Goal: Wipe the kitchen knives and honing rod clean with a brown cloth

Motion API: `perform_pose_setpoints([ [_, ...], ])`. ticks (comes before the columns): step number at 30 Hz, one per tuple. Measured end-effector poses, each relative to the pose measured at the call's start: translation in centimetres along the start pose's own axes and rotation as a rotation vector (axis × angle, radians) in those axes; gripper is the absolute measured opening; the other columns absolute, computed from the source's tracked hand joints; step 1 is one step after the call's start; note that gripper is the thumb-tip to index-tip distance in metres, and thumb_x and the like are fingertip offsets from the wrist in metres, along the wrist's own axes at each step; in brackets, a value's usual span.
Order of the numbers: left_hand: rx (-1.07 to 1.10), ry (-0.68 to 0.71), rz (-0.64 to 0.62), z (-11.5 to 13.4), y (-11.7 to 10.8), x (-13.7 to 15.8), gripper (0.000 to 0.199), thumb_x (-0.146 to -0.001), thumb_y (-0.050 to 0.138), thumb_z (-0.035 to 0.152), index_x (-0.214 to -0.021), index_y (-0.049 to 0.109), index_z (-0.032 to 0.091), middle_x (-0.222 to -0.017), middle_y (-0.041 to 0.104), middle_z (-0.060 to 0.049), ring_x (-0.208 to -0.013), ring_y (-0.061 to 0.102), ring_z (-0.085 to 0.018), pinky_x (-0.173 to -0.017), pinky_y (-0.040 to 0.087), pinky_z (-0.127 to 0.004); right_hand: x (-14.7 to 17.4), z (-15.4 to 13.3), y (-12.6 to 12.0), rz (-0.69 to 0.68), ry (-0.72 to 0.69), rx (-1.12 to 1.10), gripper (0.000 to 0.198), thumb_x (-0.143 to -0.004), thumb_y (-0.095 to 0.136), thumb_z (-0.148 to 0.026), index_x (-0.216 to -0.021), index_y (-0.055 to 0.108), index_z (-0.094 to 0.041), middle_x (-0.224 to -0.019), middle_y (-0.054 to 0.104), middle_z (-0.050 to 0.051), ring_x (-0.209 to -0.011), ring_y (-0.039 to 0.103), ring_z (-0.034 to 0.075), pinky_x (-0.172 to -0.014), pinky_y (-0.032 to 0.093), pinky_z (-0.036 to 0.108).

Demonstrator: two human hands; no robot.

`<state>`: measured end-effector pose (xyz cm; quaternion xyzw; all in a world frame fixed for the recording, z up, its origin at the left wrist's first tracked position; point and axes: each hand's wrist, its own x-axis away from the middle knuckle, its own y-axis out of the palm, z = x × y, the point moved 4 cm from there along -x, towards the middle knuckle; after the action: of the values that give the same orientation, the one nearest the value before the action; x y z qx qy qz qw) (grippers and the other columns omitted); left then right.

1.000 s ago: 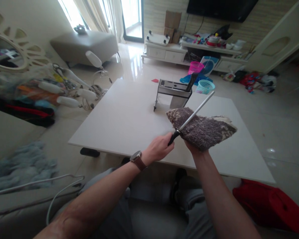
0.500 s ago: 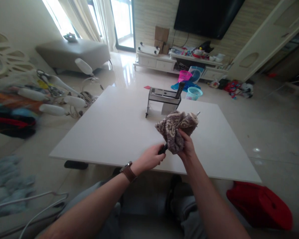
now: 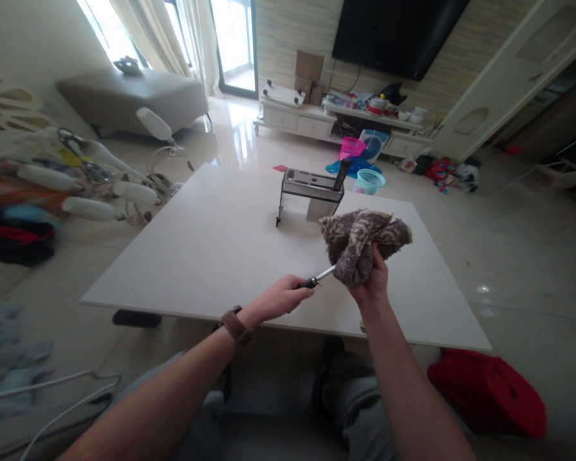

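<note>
Brown fluffy cloth point(image 3: 362, 243) is bunching in our right hand point(image 3: 372, 285), fingers squeezing it around the rod of the sharpening steel point(image 3: 322, 276). Our left hand point(image 3: 281, 298) is gripping the steel's dark handle, both hovering over the near edge of the white table point(image 3: 211, 243), the knife rack point(image 3: 312, 192) sitting farther back.

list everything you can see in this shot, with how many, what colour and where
sharpening rod: one, steel with black handle, between the hands
cloth: one, grey-brown, bunched around the rod
knife rack: one, metal, far side of table
table: one, white, centre
baskets: two, teal and pink, floor beyond table
red bag: one, floor at right
watch: one, brown strap, left wrist
left hand: grips the rod's handle
right hand: clutches the cloth
</note>
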<state>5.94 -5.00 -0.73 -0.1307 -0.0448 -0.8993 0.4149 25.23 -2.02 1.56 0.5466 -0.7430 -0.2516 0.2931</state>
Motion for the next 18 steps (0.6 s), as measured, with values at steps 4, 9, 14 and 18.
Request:
perform_pose_setpoints([
  [4, 0.201, 0.049, -0.06, -0.3, 0.8, -0.6, 0.034, -0.084, 0.054, 0.038, -0.057, 0.042, 0.02, -0.04, 0.041, 0.005, -0.038, 0.034, -0.007, -0.044, 0.025, -0.023, 1.5, 3.0, 1.2, -0.025, 0.152, 0.078, 0.031, -0.068, 0.084, -0.033, -0.092, 0.07, -0.02, -0.089, 0.079, 0.002, -0.086, 0.076, 0.022, -0.086, 0.064, 0.039],
  [9, 0.264, 0.073, -0.043, -0.8, 0.8, -1.0, 0.031, -0.079, 0.058, 0.04, -0.06, 0.044, 0.021, -0.038, 0.038, 0.007, -0.034, 0.032, -0.007, -0.04, 0.022, -0.023, 1.9, 4.4, 2.6, -0.045, 0.045, 0.187, 0.046, -0.057, 0.087, -0.016, -0.099, 0.069, -0.018, -0.09, 0.079, 0.001, -0.084, 0.075, 0.021, -0.082, 0.064, 0.035],
  [14, 0.059, 0.014, -0.019, -0.7, -0.4, -0.7, 0.025, -0.079, 0.06, 0.038, -0.07, 0.047, 0.019, -0.045, 0.039, 0.008, -0.039, 0.032, -0.008, -0.041, 0.022, -0.023, 0.7, 3.8, 1.9, 0.064, -0.052, 0.13, 0.043, -0.056, 0.087, -0.015, -0.096, 0.071, -0.016, -0.088, 0.079, 0.002, -0.079, 0.074, 0.019, -0.075, 0.063, 0.031],
  [18, -0.139, 0.011, -0.035, -0.4, -1.7, -0.3, 0.035, -0.085, 0.06, 0.043, -0.065, 0.045, 0.018, -0.052, 0.042, 0.005, -0.046, 0.035, -0.008, -0.047, 0.025, -0.024, -1.2, 1.0, -0.6, 0.111, -0.147, 0.05, 0.037, -0.063, 0.085, -0.018, -0.098, 0.072, -0.017, -0.091, 0.079, 0.002, -0.08, 0.075, 0.017, -0.077, 0.064, 0.032],
])
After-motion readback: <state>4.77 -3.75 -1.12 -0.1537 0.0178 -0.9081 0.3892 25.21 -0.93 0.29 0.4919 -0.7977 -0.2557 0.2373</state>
